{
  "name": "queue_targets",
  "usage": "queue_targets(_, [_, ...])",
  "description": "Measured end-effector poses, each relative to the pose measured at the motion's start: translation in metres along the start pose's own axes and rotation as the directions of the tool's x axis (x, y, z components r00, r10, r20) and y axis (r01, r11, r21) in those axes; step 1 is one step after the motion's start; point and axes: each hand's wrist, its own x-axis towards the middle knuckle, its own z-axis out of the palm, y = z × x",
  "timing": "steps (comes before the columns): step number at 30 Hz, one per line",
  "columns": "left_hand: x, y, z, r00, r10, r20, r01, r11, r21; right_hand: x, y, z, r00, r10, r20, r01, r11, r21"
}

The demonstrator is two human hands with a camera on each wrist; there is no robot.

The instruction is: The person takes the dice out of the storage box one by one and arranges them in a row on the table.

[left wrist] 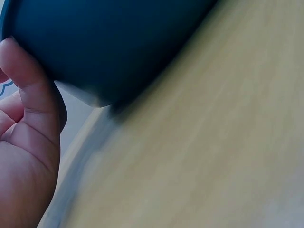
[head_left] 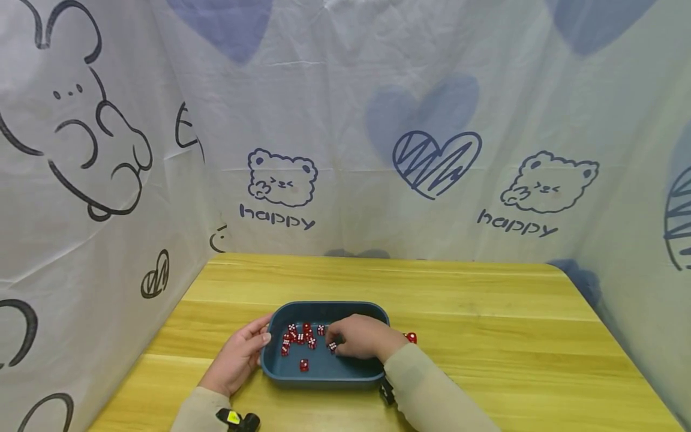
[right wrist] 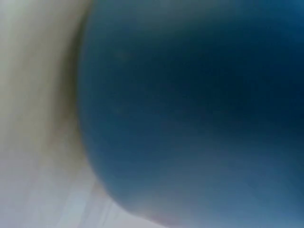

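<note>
A dark blue rectangular box (head_left: 324, 383) with rounded corners lies on the table, and several red dice (head_left: 304, 365) with white pips are spread over the left half of its floor. My left hand (head_left: 237, 357) holds the box by its left side, thumb at the rim; in the left wrist view the thumb (left wrist: 35, 90) bends up against the outer wall. Reaching over the right end, my right hand (head_left: 358, 337) is inside the box, its fingertips pinching one red die (head_left: 332, 346). The right wrist view is filled by the blurred box wall (right wrist: 142, 118).
Just beyond the box's right end, red dice (head_left: 411, 337) lie on the wooden table (head_left: 486, 336), partly hidden by my right wrist. White printed cloth (head_left: 345, 120) encloses the table at the back and sides. Black wrist straps (head_left: 237, 419) sit on the sleeves.
</note>
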Motion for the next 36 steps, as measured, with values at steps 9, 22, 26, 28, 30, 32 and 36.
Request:
queue_targets(9, [0.000,0.000,0.000,1.000,-0.003,-0.009,0.003,1.000,0.006,0.001,0.000,0.002,1.000,-0.007,-0.026,0.006,1.000,-0.006])
queue_targets(22, [0.000,0.000,0.000,1.000,0.006,0.005,-0.006,1.000,-0.002,0.001,0.001,0.001,0.987,-0.009,-0.158,0.016,0.999,0.045])
queue_targets(26, [0.000,-0.001,-0.001,1.000,0.004,0.011,-0.004,1.000,-0.005,-0.002,0.000,-0.002,0.983,-0.019,-0.184,0.028,0.998,0.051])
queue_targets(28, [0.000,-0.001,-0.001,1.000,0.004,0.017,-0.004,1.000,-0.009,-0.004,0.000,-0.002,0.980,-0.024,-0.197,0.034,0.998,0.049])
queue_targets(30, [0.000,-0.002,-0.001,1.000,0.008,0.023,-0.008,1.000,-0.009,-0.005,-0.001,-0.003,0.976,-0.031,-0.214,0.041,0.998,0.045])
queue_targets(32, [0.000,-0.002,-0.001,1.000,0.010,0.029,-0.010,1.000,-0.012,-0.006,-0.001,-0.004,0.972,-0.034,-0.231,0.045,0.998,0.041])
queue_targets(36, [0.000,-0.001,-0.001,1.000,0.014,0.027,-0.014,1.000,-0.008,-0.010,-0.001,-0.008,0.963,-0.033,-0.266,0.045,0.998,0.040])
